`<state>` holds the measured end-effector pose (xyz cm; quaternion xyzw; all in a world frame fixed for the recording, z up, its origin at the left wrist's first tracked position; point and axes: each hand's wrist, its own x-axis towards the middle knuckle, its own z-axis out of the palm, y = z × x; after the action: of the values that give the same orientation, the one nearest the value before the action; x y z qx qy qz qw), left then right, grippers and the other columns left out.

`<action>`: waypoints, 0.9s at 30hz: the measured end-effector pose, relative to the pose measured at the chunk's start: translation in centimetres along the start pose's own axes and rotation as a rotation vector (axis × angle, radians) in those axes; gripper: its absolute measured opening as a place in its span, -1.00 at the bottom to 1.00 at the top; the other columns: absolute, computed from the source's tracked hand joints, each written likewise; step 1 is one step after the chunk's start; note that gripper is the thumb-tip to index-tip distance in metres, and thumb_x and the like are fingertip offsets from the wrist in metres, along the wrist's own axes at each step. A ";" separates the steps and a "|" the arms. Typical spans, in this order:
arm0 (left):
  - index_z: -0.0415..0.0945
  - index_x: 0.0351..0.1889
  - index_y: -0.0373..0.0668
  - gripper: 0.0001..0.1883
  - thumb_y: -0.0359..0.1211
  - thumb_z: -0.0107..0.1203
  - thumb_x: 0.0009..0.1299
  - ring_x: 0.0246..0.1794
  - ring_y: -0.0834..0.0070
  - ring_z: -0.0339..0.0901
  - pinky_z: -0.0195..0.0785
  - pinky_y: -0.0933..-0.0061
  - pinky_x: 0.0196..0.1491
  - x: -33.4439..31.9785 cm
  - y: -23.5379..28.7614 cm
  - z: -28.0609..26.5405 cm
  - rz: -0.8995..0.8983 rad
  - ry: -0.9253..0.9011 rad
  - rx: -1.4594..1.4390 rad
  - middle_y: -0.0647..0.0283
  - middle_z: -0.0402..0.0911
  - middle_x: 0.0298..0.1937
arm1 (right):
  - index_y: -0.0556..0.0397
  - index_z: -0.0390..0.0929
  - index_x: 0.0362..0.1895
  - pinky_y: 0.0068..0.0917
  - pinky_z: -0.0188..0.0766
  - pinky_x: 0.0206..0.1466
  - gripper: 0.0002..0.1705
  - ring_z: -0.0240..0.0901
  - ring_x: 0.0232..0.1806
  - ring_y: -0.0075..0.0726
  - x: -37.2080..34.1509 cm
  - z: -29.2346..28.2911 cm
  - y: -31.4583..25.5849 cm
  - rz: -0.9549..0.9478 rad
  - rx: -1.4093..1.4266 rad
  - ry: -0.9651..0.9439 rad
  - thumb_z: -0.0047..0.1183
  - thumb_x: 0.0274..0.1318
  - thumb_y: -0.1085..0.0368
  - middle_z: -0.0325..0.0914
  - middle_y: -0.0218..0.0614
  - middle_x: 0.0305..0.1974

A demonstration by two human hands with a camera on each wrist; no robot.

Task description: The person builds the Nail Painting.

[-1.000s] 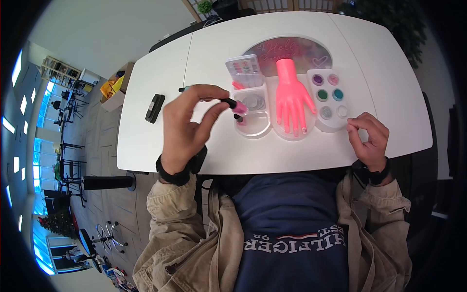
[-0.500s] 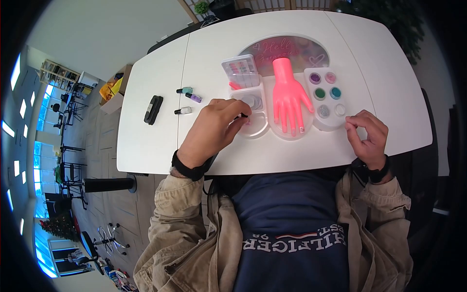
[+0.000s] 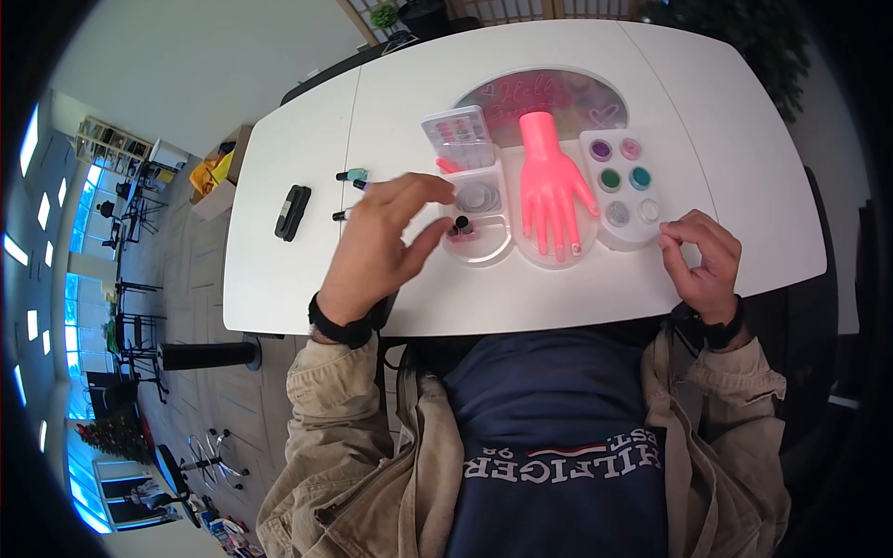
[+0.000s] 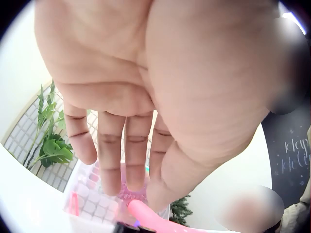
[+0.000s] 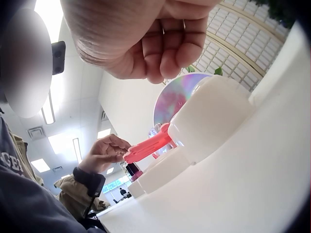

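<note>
My left hand [image 3: 377, 246] hovers just left of a white manicure stand [image 3: 507, 244], its fingers loosely bent and holding nothing. Two small nail polish bottles [image 3: 462, 227] with black caps and pink polish stand in the stand's front left compartment. In the middle lies a pink practice hand [image 3: 551, 186], fingers towards the person. At the stand's right side, my right hand [image 3: 709, 265] stays low with loosely curled fingers; the right wrist view shows nothing in them. A teal polish bottle [image 3: 352, 175] lies beyond the left hand, which partly covers two more bottles.
A black oblong object [image 3: 293, 213] lies on the table's left. The stand has a half-round mirror [image 3: 549, 100] at the back, a clear lidded box [image 3: 459, 137] at back left, and several glitter pots [image 3: 610, 179] on the right. The table's front edge is near the person.
My left hand lowered a pink nail polish bottle into the front left compartment, let go, and drew back to the left. The right hand kept its place.
</note>
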<state>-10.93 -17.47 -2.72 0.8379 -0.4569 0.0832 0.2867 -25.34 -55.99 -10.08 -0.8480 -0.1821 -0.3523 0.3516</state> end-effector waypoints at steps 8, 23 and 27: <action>0.73 0.06 -0.28 -0.83 -0.54 0.23 0.56 -0.09 0.37 0.81 0.63 0.36 0.02 -1.9 -6.9 -1.6 -0.324 0.233 0.111 0.16 0.87 -0.06 | 0.27 0.76 -0.16 -0.43 0.49 -0.34 -0.80 0.63 -0.43 -0.29 -0.2 0.2 0.0 0.023 0.016 0.012 0.33 0.12 0.68 0.70 -0.18 -0.40; 0.80 0.04 -0.18 -0.70 -0.63 0.29 0.39 0.14 0.09 0.73 0.65 0.07 0.17 -3.6 -14.1 1.6 -0.544 0.028 0.478 0.14 0.79 0.15 | 0.26 0.77 -0.14 -0.45 0.49 -0.33 -0.78 0.64 -0.42 -0.30 -0.2 0.1 0.0 0.028 0.016 -0.003 0.34 0.12 0.69 0.71 -0.17 -0.38; 0.83 0.05 -0.14 -0.68 -0.60 0.36 0.35 0.17 0.06 0.68 0.65 0.09 0.19 -3.7 -14.5 2.0 -0.568 -0.007 0.564 0.19 0.75 0.16 | 0.26 0.76 -0.14 -0.44 0.49 -0.33 -0.79 0.63 -0.42 -0.30 -0.2 0.1 0.1 0.019 0.013 -0.001 0.34 0.13 0.68 0.71 -0.17 -0.38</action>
<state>-1.52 -9.84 -11.74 0.9770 -0.1673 0.1203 0.0553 -25.41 -55.99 -10.36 -0.8476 -0.1765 -0.3470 0.3606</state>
